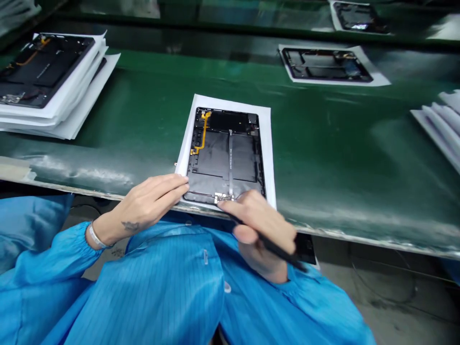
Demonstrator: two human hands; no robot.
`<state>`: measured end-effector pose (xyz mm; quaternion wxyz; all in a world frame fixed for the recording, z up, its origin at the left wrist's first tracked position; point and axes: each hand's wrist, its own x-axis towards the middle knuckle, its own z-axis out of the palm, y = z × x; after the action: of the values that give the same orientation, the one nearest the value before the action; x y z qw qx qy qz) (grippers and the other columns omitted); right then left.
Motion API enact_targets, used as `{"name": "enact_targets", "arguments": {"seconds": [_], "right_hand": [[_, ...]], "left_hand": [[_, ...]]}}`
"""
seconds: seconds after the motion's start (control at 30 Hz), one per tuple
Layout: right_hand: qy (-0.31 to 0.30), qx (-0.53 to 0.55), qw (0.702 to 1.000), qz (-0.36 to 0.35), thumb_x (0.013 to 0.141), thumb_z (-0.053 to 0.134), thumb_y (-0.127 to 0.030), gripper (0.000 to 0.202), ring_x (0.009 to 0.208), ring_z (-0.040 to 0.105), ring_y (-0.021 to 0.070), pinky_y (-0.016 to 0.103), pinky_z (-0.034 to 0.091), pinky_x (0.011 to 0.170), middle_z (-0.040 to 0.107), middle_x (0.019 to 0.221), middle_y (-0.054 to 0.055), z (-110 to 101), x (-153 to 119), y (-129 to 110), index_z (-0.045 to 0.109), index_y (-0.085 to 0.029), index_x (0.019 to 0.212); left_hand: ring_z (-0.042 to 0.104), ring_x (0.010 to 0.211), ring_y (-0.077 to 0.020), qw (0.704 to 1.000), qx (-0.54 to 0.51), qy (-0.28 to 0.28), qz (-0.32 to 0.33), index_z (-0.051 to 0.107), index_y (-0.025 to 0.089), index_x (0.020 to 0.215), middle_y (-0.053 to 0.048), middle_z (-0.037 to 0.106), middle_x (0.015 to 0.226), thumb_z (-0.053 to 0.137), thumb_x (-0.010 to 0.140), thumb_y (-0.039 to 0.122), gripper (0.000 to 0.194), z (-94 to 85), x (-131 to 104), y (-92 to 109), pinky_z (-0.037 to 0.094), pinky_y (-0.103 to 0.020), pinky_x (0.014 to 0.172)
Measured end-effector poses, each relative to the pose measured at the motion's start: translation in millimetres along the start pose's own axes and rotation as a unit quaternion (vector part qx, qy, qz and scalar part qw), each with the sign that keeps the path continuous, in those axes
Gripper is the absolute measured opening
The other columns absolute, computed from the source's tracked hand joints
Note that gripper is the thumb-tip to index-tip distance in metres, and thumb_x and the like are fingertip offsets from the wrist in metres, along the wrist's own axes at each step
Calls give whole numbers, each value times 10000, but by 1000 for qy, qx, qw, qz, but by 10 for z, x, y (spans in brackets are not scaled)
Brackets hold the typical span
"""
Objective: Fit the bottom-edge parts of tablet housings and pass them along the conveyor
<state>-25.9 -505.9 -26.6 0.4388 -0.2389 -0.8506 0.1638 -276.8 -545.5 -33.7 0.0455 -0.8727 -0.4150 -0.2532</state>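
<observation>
An open tablet housing (215,160) lies on a white sheet (266,139) at the bench's front edge. Inside it show an orange flex cable (203,136), a dark cable strip down the middle and a small circuit board (223,197) at the bottom edge. My left hand (151,199) is open, its straight fingers resting at the housing's lower left edge. Closed around a slim black tool (278,249), my right hand (260,230) has its index fingertip at the small board. The tool's kind and its tip are hidden or blurred.
On the left stands a stack of tablet housings (64,72) with white sheets between them. Another housing (327,64) lies on its sheet farther back, and one more (359,18) beyond that. White sheets (440,129) are piled at the right. A dark panel (307,249) shows below the bench edge.
</observation>
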Motion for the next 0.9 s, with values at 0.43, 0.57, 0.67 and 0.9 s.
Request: {"name": "enact_targets", "arguments": {"seconds": [0.43,0.57,0.67,0.9], "right_hand": [[-22,-106,987,-116,905,671,-94,233,814,637,188,342,530,736,728,813,80,181,-139,89,641,-65,1134],[-30,-104,987,-122,914,664,-104,254,822,636,181,334,527,750,732,832,68,192,-145,100,640,-88,1166],[-17,-125,987,-98,901,658,-65,328,809,622,176,333,518,734,724,824,59,191,-197,112,628,-101,1226],[19,-137,990,-39,877,648,-64,321,804,604,203,403,540,801,725,814,34,51,-238,83,680,-196,1168]], "left_hand": [[613,1267,-279,999,-2,27,38,605,27,1272,-172,655,1321,578,955,53,319,118,-45,-27,551,-399,1041],[602,1285,-272,999,-5,26,32,597,40,1297,-164,644,1344,588,950,55,347,146,-62,-41,542,-396,1056],[609,1279,-263,999,-3,25,31,599,54,1291,-159,654,1331,582,953,60,338,135,-56,-39,546,-386,1044],[652,1178,-252,997,64,-3,35,615,94,1251,-141,689,1241,477,999,75,289,24,79,59,561,-368,948]]}}
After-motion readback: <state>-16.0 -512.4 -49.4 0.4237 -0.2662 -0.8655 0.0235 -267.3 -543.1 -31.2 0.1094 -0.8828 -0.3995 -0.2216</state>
